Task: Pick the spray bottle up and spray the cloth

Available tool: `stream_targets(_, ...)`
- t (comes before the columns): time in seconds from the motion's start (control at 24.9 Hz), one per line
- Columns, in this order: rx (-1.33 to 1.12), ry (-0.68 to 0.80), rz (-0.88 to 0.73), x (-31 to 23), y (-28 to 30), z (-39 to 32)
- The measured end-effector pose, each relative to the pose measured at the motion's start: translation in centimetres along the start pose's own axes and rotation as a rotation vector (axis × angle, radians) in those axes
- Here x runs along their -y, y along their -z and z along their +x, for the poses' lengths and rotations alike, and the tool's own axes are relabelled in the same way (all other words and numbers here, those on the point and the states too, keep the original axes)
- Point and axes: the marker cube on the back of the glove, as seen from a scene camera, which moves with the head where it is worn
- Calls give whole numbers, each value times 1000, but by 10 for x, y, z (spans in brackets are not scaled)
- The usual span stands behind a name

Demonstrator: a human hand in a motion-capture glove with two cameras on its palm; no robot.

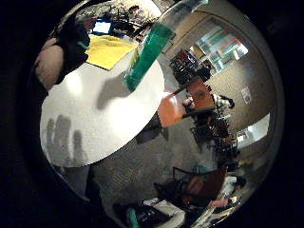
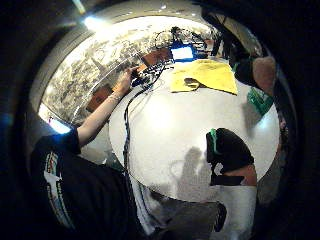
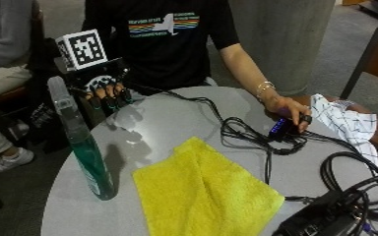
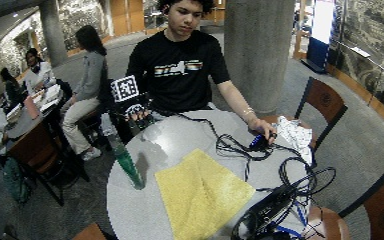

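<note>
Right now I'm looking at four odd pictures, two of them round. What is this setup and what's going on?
A person sits at a round table wearing a black glove on the right hand. The two round pictures come from cameras on that palm; the other two are shot from across the table. A green spray bottle stands beside a yellow cloth, with black cables nearby. The gloved hand hovers near the table's edge holding nothing; the bare hand rests on a small device.

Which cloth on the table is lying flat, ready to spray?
The yellow cloth, spread flat beside the spray bottle. The white checked cloth lies crumpled at the table's edge.
</note>
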Motion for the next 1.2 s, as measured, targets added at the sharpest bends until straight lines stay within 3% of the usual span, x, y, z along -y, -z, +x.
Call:
stream_targets(0.32, 133, -177, 65, -2, -2, 20)
stream_targets(0.52, 262, -213, -3, 6, 20, 38)
stream_targets(0.68, 685, -344, 160, -3, 3, 50)
stream_targets(0.84, 984, -505, 176, -16, -9, 59)
stream_targets(1.2, 1006, -608, 135, 12, -28, 88)
